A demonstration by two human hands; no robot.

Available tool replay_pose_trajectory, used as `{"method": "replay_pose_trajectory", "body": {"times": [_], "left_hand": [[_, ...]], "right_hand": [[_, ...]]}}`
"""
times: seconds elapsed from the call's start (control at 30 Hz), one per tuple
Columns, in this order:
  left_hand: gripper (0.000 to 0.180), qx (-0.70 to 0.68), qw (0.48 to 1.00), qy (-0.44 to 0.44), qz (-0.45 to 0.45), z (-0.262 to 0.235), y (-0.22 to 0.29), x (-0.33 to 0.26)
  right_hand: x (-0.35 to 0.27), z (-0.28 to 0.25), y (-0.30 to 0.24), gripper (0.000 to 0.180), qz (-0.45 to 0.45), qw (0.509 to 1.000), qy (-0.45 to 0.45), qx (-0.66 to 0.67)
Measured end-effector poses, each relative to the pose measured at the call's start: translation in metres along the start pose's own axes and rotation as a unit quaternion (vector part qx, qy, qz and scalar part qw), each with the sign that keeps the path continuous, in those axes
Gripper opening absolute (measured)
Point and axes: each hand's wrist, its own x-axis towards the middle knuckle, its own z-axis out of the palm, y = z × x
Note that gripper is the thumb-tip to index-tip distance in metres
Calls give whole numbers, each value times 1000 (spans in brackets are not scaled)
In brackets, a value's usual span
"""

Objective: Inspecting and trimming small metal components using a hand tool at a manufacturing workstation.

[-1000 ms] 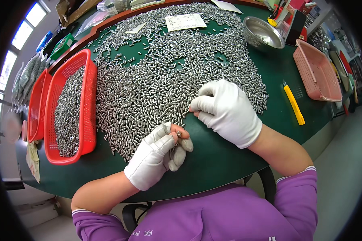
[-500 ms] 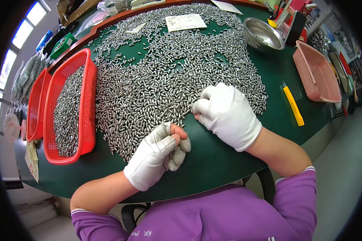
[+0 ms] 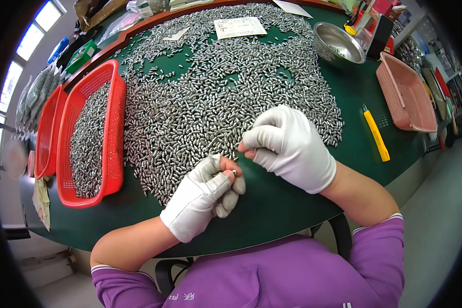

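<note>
Small silvery metal parts [image 3: 190, 113], short and cylindrical, lie in a wide single spread across the green table. At its near edge is my left hand [image 3: 200, 197], in a white glove with bare thumb and forefinger tips. Those tips pinch one small metal part [image 3: 234, 173], of which only a bit shows. My right hand [image 3: 295, 149], gloved alike, is just right of it and slightly farther away. Its thumb and fingertips are pressed together over the spread's near border. Whatever might be between them is hidden.
A red plastic basket [image 3: 119, 128] full of metal parts stands at left, another red basket [image 3: 49, 136] beside it. At right are a yellow utility knife [image 3: 377, 134], a pink basket [image 3: 403, 97] and a steel bowl [image 3: 339, 43]. A paper slip [image 3: 239, 28] lies on the parts.
My right hand has drawn slightly left and nearer to my left hand, off the metal parts. A metal part now shows at my left fingertips.
</note>
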Motion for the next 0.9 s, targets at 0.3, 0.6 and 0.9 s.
{"method": "replay_pose_trajectory", "body": {"times": [0.3,0.6,0.9], "left_hand": [[20,-8,1000,6,12,1,-1,1],[24,-35,997,-50,43,-3,-1,0],[20,1,997,-49,56,-5,-3,1]], "right_hand": [[-2,-1,4,10,50,996,9,-67],[-4,2,5,11,49,987,-49,-142],[-3,6,2,14,40,978,-60,-197]]}}
